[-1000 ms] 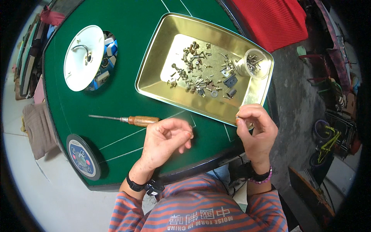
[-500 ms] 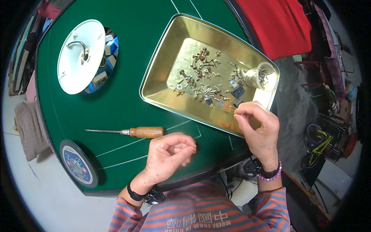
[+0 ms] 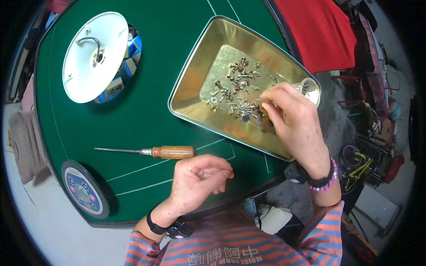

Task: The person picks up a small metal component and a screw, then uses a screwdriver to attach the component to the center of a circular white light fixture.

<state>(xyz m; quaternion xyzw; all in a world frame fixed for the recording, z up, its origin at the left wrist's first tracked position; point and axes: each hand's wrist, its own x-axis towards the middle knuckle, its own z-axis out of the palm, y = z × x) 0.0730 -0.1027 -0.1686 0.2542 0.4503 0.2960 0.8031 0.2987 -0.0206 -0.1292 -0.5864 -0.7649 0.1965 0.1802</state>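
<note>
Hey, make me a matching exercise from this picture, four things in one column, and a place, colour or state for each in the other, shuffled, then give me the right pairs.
Things:
1. Screwdriver
2. Tin
3. Disc
4. Right hand

Descriptions:
A. White and round
B. Partly over the tin
C. Wooden-handled, near the left hand
D. Gold-coloured inside, with loose screws

Right pairs: 1-C, 2-D, 3-A, 4-B
</note>
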